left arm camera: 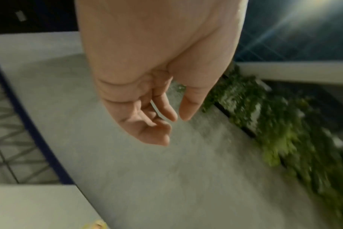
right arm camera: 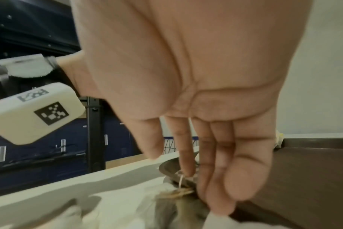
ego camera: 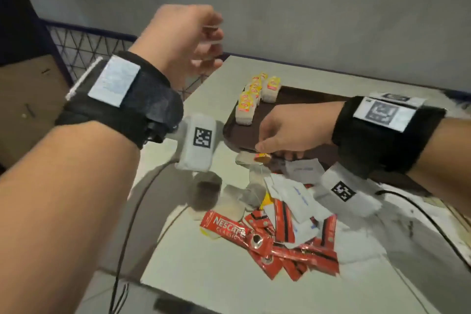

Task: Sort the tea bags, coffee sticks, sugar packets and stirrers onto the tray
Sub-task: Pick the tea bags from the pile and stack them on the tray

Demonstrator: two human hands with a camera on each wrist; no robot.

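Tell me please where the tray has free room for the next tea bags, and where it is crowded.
The brown tray is bare right of the stacked tea bags, out to the right hand. Its far-left corner is crowded with those stacks. On the table, the mixed pile crowds the tray's near edge.

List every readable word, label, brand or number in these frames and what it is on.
"NESCAFE CLASSIC": red coffee stick at the front of the pile.
Blue print on the sugar packets: too blurred to read.
Yellow tea bag tags on the tray: logo too small to read.
Wrist camera: a square code marker and a short, unreadable label.
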